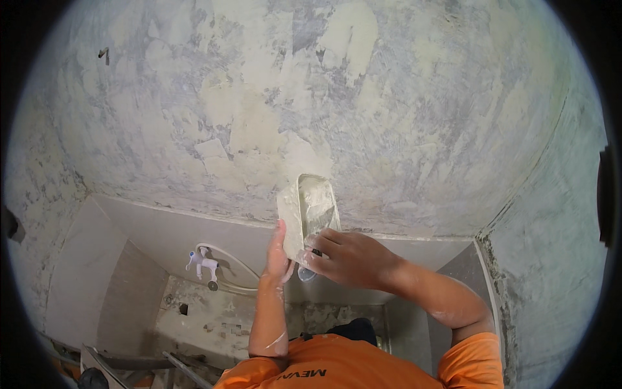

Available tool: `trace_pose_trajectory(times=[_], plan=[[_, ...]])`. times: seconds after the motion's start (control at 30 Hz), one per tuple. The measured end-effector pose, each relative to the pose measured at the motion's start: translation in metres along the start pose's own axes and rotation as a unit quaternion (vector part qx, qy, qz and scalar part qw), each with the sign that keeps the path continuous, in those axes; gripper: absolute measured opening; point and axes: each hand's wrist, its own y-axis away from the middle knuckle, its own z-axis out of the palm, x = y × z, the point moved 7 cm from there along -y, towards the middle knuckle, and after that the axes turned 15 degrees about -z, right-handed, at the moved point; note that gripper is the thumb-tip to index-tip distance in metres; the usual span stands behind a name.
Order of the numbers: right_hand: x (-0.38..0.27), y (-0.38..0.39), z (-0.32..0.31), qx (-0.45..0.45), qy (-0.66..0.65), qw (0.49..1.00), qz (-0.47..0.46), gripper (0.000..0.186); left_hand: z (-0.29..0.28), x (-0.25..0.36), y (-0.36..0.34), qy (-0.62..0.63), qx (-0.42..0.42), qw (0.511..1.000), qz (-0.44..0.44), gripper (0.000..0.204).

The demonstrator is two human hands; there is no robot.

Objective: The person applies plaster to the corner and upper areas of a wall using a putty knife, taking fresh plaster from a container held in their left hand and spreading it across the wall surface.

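Observation:
My left hand (276,256) grips the side of a putty-smeared, pale rectangular mud pan (290,220), which is tilted in front of the wall. Cream-coloured putty (315,192) coats its inside. Closed around the dark handle of a putty knife (329,219), my right hand (353,258) is at the pan's near end. The knife's metal blade lies inside the pan, against the putty. Part of the handle is hidden by my fingers. White smears mark both my forearms.
Ahead rises a wall (402,97) with patchy putty, above grey tiles (168,222). A white tap (204,262) with a hose (238,267) sticks out at the lower left. Metal bars (123,364) stand in the lower left corner. The dirty floor has a square hole (183,309).

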Motion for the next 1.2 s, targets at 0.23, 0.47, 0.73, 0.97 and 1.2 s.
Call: trace_pose_trajectory(times=[0.23, 0.47, 0.73, 0.97, 1.2], plan=[[0.035, 0.008, -0.053, 0.108, -0.101, 0.969, 0.199, 0.023, -0.009, -0.014, -0.013, 0.052, -0.033, 0.998, 0.017, 0.068], [0.067, 0.021, -0.053, 0.273, -0.142, 0.899, 0.312, 0.022, -0.015, -0.004, -0.007, 0.096, -0.092, 0.987, 0.092, 0.061], [0.068, 0.042, -0.005, 0.358, -0.190, 0.817, 0.410, 0.024, -0.017, -0.002, -0.005, 0.099, -0.101, 0.980, 0.143, 0.058], [0.071, 0.073, 0.023, 0.467, -0.347, 0.630, 0.514, 0.017, -0.014, -0.016, -0.020, 0.093, -0.047, 0.986, 0.129, 0.057], [0.055, 0.107, 0.042, 0.585, -0.428, 0.469, 0.505, 0.018, -0.013, -0.017, -0.018, 0.161, -0.190, 0.956, 0.158, 0.059]])
